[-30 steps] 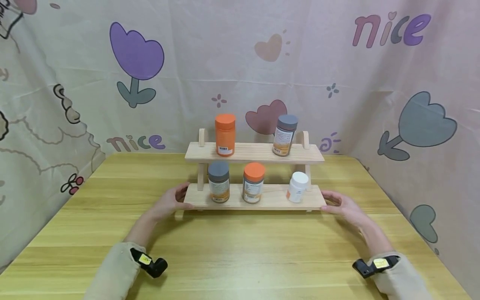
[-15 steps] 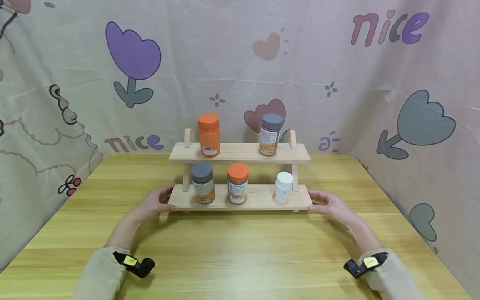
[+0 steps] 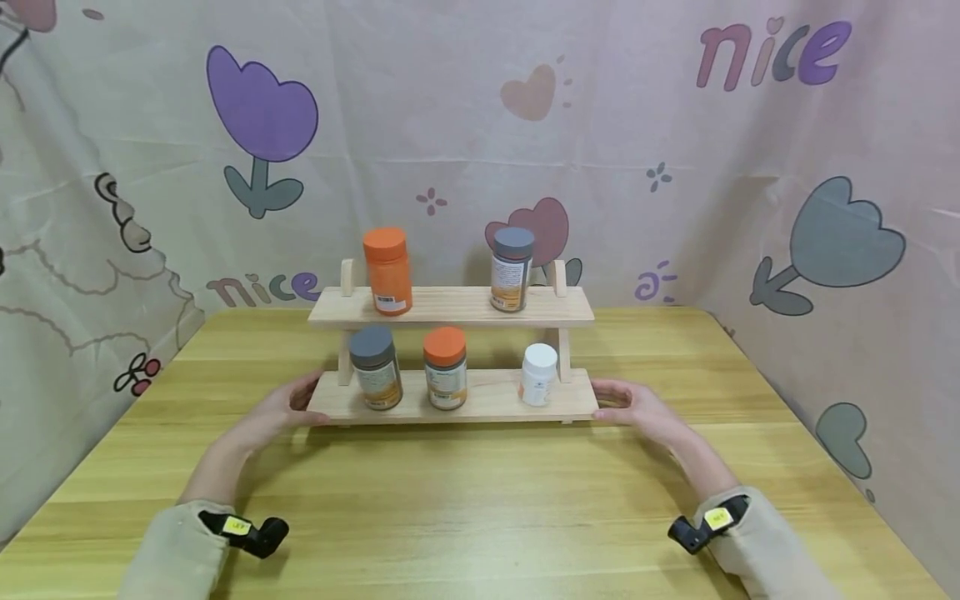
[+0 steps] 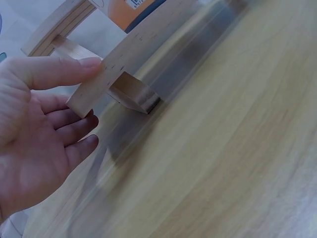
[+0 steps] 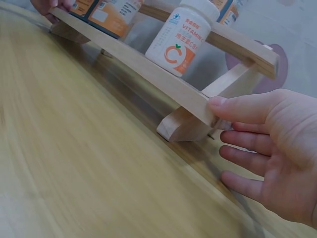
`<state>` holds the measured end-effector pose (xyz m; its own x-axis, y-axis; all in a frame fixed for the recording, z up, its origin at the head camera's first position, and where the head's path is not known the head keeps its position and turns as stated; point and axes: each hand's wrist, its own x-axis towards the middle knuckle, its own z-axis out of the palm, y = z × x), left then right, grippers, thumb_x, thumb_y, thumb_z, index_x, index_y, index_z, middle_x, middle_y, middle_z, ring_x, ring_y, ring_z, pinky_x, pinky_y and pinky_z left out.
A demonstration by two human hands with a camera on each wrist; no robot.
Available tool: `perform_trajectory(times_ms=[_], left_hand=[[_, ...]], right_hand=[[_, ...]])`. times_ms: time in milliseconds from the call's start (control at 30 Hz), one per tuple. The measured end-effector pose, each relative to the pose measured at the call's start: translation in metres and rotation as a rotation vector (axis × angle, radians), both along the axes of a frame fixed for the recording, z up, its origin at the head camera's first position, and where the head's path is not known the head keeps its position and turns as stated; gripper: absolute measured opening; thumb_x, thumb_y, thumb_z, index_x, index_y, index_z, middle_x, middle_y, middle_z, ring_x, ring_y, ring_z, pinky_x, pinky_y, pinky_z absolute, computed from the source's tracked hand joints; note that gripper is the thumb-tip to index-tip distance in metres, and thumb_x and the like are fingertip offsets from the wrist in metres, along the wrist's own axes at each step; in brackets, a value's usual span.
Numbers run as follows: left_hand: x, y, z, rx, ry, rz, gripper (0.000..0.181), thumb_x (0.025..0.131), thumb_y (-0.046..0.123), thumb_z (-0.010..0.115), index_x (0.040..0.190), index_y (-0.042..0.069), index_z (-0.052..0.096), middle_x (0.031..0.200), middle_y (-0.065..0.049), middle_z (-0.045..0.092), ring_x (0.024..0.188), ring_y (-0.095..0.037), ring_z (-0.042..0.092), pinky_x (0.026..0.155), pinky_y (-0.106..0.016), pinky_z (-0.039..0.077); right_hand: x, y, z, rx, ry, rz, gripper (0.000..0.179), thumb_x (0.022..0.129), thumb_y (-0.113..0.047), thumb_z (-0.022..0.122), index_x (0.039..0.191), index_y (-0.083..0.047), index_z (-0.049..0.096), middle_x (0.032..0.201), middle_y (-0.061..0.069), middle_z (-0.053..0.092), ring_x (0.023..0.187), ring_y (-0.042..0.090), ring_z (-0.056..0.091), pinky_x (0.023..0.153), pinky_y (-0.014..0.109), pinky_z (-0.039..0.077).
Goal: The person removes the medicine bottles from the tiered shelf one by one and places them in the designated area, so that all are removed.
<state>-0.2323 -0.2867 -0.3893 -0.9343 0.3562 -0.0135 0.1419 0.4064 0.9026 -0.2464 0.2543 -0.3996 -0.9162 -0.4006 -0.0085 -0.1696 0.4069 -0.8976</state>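
Note:
A two-tier wooden display rack point(image 3: 491, 398) stands on the table, bearing several bottles. My left hand point(image 3: 276, 415) grips the left end of its lower shelf, thumb on the front edge and fingers around the end. At the opposite end, my right hand point(image 3: 647, 412) holds the shelf likewise, thumb at the front corner. On the upper tier are an orange bottle point(image 3: 388, 273) and a grey-capped bottle point(image 3: 510, 275). Below stand another grey-capped jar point(image 3: 377, 371), an orange-capped jar point(image 3: 446, 372) and a small white bottle point(image 3: 538, 379), marked vitamin C in the right wrist view.
The wood-grain table point(image 3: 480, 508) extends in front of the rack and to both sides. A patterned cloth point(image 3: 420, 108) hangs behind and along the sides. Each sleeve carries a small black wrist camera, one left point(image 3: 255, 535) and one right point(image 3: 701, 527).
Both hands and the rack have slid left across the table, carrying all the bottles along upright. The grip at both ends looks the same. The head view has shifted slightly.

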Motion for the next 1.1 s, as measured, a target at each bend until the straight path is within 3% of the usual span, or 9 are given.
perform_trajectory(times_ms=[133,267,400,567,667,733,800,967,1100], left_hand=[[0.001,-0.005,-0.002,-0.006,0.038,-0.002,0.093,0.084,0.020,0.068,0.140,-0.017,0.004,0.144,-0.038,0.012,0.132,-0.047,0.018,0.104,-0.034,0.031],[0.001,-0.008,-0.002,-0.007,0.043,0.009,0.092,0.083,0.017,0.068,0.140,-0.017,0.005,0.143,-0.038,0.015,0.132,-0.046,0.019,0.096,-0.015,0.034],[0.003,-0.007,0.001,-0.006,0.009,0.039,0.092,0.082,0.012,0.068,0.141,-0.016,0.004,0.144,-0.038,0.011,0.132,-0.049,0.015,0.086,-0.004,0.031],[0.005,-0.005,0.002,-0.004,0.002,0.059,0.090,0.083,0.008,0.066,0.141,-0.015,0.002,0.146,-0.036,0.006,0.133,-0.048,0.013,0.099,-0.013,0.030],[0.005,-0.003,-0.001,0.016,-0.003,0.072,0.091,0.083,0.008,0.066,0.142,-0.013,0.001,0.147,-0.033,0.002,0.134,-0.047,0.008,0.110,-0.032,0.021],[0.006,-0.002,-0.002,0.029,-0.009,0.079,0.091,0.084,0.010,0.066,0.143,-0.011,0.000,0.148,-0.031,-0.001,0.135,-0.046,0.004,0.109,-0.049,0.012],[0.007,-0.002,-0.003,0.050,-0.016,0.088,0.092,0.084,0.010,0.066,0.144,-0.010,-0.001,0.149,-0.029,-0.004,0.135,-0.045,0.001,0.106,-0.055,0.007],[0.008,-0.001,-0.003,0.070,-0.043,0.116,0.093,0.084,0.011,0.066,0.145,-0.007,-0.001,0.150,-0.027,-0.004,0.136,-0.043,0.000,0.108,-0.055,0.006],[0.005,-0.002,0.000,0.074,-0.067,0.118,0.094,0.083,0.010,0.066,0.144,-0.008,-0.002,0.150,-0.028,-0.003,0.136,-0.044,0.001,0.108,-0.056,0.005]], right_hand=[[-0.001,-0.007,-0.001,-0.023,-0.013,-0.007,0.067,0.083,-0.019,0.069,0.136,0.007,0.037,0.135,0.025,0.044,0.124,0.038,0.042,0.104,0.051,0.029],[-0.002,-0.013,-0.002,-0.039,-0.027,-0.012,0.069,0.082,-0.019,0.070,0.136,0.007,0.037,0.135,0.025,0.044,0.124,0.038,0.042,0.104,0.049,0.031],[-0.003,-0.016,-0.003,-0.056,-0.034,-0.012,0.069,0.081,-0.018,0.071,0.136,0.007,0.037,0.134,0.025,0.044,0.124,0.038,0.042,0.103,0.048,0.033],[-0.005,-0.015,-0.001,-0.034,0.007,0.019,0.065,0.084,-0.017,0.067,0.135,0.010,0.037,0.132,0.027,0.046,0.121,0.039,0.044,0.100,0.043,0.038],[-0.006,-0.011,0.004,-0.009,0.017,0.028,0.060,0.088,-0.017,0.063,0.135,0.010,0.037,0.131,0.027,0.047,0.120,0.039,0.046,0.098,0.041,0.041],[-0.006,-0.007,0.010,0.001,0.017,0.011,0.059,0.089,-0.017,0.061,0.135,0.009,0.037,0.131,0.026,0.047,0.119,0.038,0.046,0.098,0.041,0.041],[-0.006,-0.003,0.020,-0.002,0.021,-0.010,0.059,0.091,-0.017,0.059,0.137,0.010,0.034,0.133,0.027,0.045,0.120,0.040,0.044,0.100,0.045,0.039],[-0.008,0.006,0.049,-0.025,0.050,-0.100,0.063,0.092,-0.022,0.057,0.141,0.005,0.029,0.136,0.026,0.042,0.121,0.039,0.043,0.104,0.053,0.028],[-0.011,0.006,0.075,-0.021,0.103,-0.159,0.063,0.092,-0.026,0.057,0.142,0.002,0.030,0.135,0.022,0.045,0.120,0.034,0.044,0.105,0.050,0.029]])
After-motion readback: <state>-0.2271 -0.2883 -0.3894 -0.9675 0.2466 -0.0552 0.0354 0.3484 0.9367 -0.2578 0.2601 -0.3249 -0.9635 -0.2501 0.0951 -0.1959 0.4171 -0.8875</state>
